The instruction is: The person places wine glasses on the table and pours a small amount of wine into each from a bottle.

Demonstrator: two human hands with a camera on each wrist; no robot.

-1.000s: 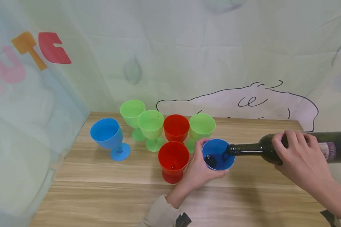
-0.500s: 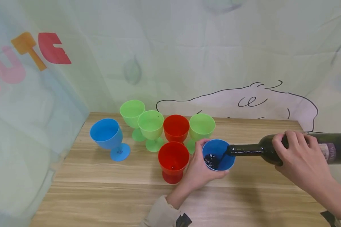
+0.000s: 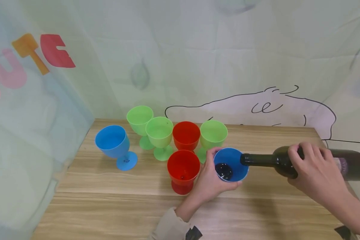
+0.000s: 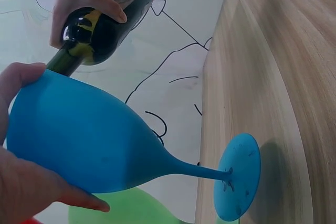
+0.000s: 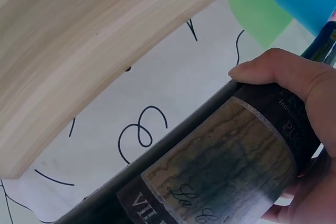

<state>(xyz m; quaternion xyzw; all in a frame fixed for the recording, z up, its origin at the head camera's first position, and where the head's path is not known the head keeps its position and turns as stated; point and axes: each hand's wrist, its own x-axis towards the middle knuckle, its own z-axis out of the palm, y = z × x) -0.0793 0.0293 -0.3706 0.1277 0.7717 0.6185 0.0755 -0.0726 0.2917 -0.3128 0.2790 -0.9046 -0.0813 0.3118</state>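
My left hand (image 3: 213, 180) grips the bowl of a blue plastic goblet (image 4: 89, 135), thumb and fingers on opposite sides. Dark liquid (image 3: 223, 171) pools at the bottom of its bowl. The goblet's foot (image 4: 239, 177) shows in the left wrist view close to the tabletop; I cannot tell whether it touches. With my right hand (image 3: 318, 173) I hold a dark wine bottle (image 3: 285, 161) around its body, lying nearly level. Its mouth is at the goblet's right rim, and no stream shows between them. A printed label (image 5: 220, 161) fills much of the right wrist view.
Left of my left hand stands a red goblet (image 3: 183, 168), with another red goblet (image 3: 186, 135) behind it. Green goblets (image 3: 159, 131) line the back, one partly hidden by my hand. A second blue goblet (image 3: 112, 141) is at the left of the wooden table (image 3: 114, 210). A printed curtain (image 3: 180, 60) hangs behind.
The bottle's base has dropped, bringing the bottle closer to level, and the dark stream from its mouth has stopped. The dark pool in the blue goblet shifted slightly. My left hand stayed almost still.
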